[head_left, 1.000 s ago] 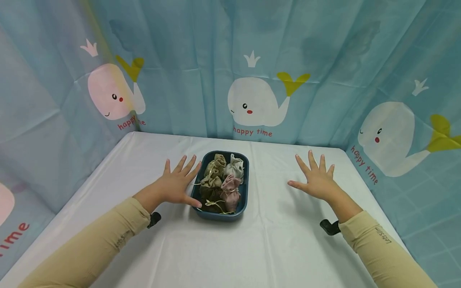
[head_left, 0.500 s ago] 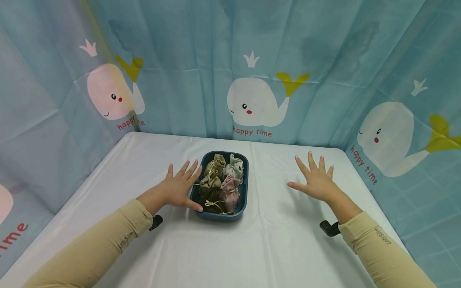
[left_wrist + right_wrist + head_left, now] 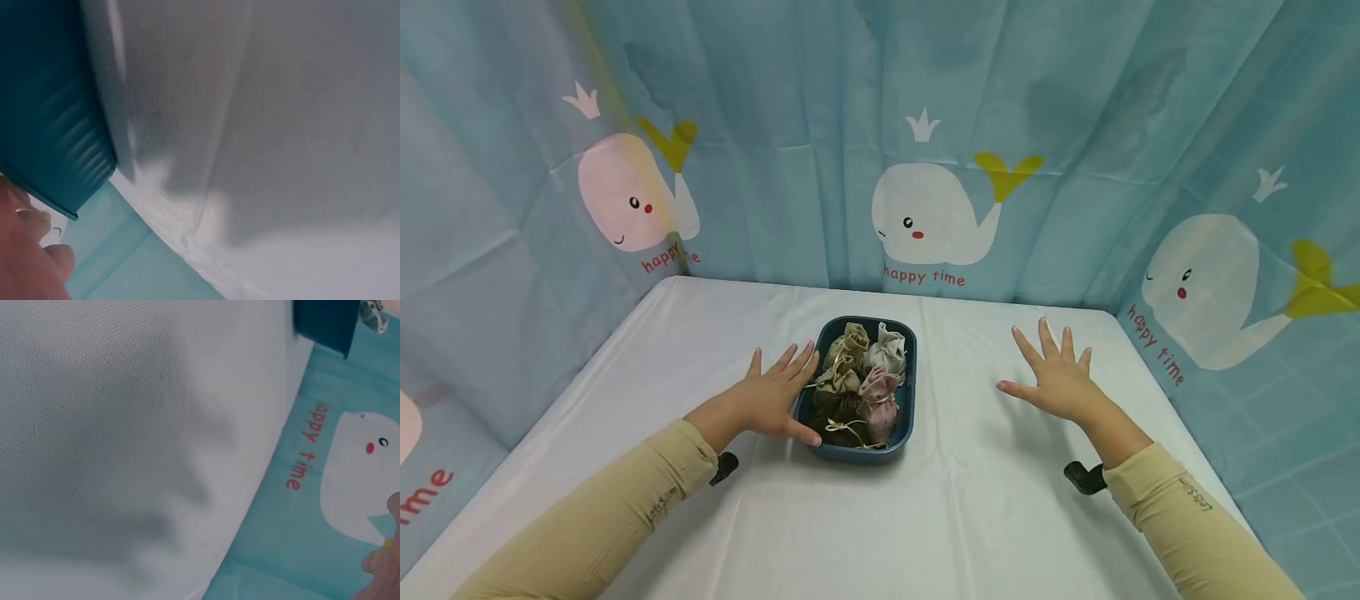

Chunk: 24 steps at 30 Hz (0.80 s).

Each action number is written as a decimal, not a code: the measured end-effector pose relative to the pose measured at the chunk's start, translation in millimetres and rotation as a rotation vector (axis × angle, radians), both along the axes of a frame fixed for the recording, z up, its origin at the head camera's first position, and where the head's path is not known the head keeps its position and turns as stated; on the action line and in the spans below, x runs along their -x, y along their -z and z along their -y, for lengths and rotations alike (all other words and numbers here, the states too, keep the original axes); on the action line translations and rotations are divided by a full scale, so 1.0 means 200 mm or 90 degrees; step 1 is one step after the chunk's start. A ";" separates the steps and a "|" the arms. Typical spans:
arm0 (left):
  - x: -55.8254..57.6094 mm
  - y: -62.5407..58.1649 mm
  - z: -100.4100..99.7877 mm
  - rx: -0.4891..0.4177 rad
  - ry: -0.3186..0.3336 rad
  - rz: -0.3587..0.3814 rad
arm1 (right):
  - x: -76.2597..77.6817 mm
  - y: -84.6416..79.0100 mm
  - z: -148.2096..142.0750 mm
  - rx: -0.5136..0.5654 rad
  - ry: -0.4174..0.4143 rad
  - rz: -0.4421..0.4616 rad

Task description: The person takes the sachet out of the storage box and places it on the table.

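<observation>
Blue is the box (image 3: 861,455) on the bench (image 3: 880,533), small bags (image 3: 880,408) inside it. Our left hand (image 3: 767,400) has its grip spread beside the box; our right hand (image 3: 1063,386), also spread, hangs well apart. We judge this reaching; taking a bag would need curled fingers.

Dark blue tub (image 3: 861,456), muted pouches (image 3: 880,412), whale-patterned curtain (image 3: 760,208)
The pouches are olive, brown, dusty pink and pale grey; the light blue curtain bears pale whales (image 3: 925,212), yellow-green tails (image 3: 1002,185) and red lettering (image 3: 923,276); the cloth (image 3: 850,533) is white.
</observation>
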<state>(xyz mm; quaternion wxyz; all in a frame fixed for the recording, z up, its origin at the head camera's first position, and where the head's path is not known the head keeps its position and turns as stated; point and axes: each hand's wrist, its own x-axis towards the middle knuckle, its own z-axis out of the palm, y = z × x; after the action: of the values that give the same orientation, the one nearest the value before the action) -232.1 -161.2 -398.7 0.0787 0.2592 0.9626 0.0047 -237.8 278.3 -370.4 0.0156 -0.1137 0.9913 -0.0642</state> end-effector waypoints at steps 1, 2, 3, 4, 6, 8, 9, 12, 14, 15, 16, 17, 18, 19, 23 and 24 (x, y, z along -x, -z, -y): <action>0.00 0.00 0.00 0.002 0.002 -0.002 | 0.00 0.00 0.00 0.002 -0.002 0.001; 0.00 0.00 0.00 -0.001 0.006 -0.003 | 0.00 0.00 0.00 0.003 -0.003 0.001; 0.00 0.00 0.00 0.001 0.008 -0.004 | 0.00 0.00 0.00 0.005 -0.004 0.002; 0.00 0.00 0.00 0.000 0.011 -0.003 | 0.00 0.00 0.00 0.007 -0.004 0.002; 0.00 0.00 0.00 -0.002 0.018 -0.003 | 0.00 0.00 0.00 0.008 -0.004 0.001; 0.00 -0.01 0.00 -0.005 0.022 0.001 | 0.00 0.00 0.00 0.008 -0.003 -0.002; 0.00 -0.01 0.00 -0.007 0.024 0.002 | 0.00 0.00 0.00 0.009 -0.003 -0.002; -0.01 -0.02 0.00 -0.012 0.028 0.007 | 0.00 0.00 0.01 0.011 -0.003 -0.001; -0.01 -0.03 -0.01 -0.009 0.027 0.011 | -0.01 0.00 0.01 0.013 -0.004 0.002; -0.01 -0.03 -0.01 -0.011 0.027 0.013 | -0.01 0.00 0.01 0.013 -0.003 0.002; -0.01 -0.03 -0.01 -0.010 0.026 0.014 | -0.01 0.00 0.01 0.012 -0.003 0.000; -0.01 -0.03 -0.01 -0.010 0.026 0.015 | -0.01 -0.01 0.01 0.012 -0.002 -0.003; -0.01 -0.03 -0.01 -0.008 0.025 0.016 | -0.01 -0.01 0.01 0.012 -0.001 -0.005; -0.01 -0.03 -0.01 -0.011 0.025 0.016 | 0.00 -0.01 0.01 0.012 0.000 -0.008; 0.00 -0.03 -0.01 -0.015 0.024 0.022 | 0.00 -0.01 0.02 0.016 0.002 -0.011; 0.00 -0.03 -0.02 -0.015 0.023 0.024 | 0.00 -0.01 0.02 0.017 0.003 -0.009</action>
<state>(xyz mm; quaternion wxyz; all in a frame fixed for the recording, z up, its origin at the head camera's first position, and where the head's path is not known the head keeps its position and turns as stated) -231.6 -158.1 -393.5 0.0940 0.2774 0.9559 0.0194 -238.1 274.2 -368.1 0.0073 -0.1123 0.9907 -0.0764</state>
